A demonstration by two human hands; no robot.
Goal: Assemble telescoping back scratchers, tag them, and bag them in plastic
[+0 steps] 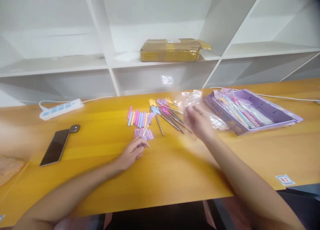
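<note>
My left hand (133,151) rests low over the table with its fingers closed round the lower end of a purple back scratcher (150,118), whose claw head points away from me. Beneath that rod lies a printed pink-purple card (150,134). Motion smears my right hand (197,122), raised beside clear plastic bags (192,97); whether its fingers hold anything is unclear. Between the hands, several back scratchers (172,119) with metal rods lie in a loose pile, their claw heads yellow, purple, blue and pink. Pastel handle sleeves (136,118) form a row left of them.
On the right stands a purple box (285,118) with bagged colourful items inside. A phone (55,146), a dark mouse-like object (74,128) and a white power strip (61,109) lie left. Behind, a taped carton (170,51) sits on a white shelf (125,62).
</note>
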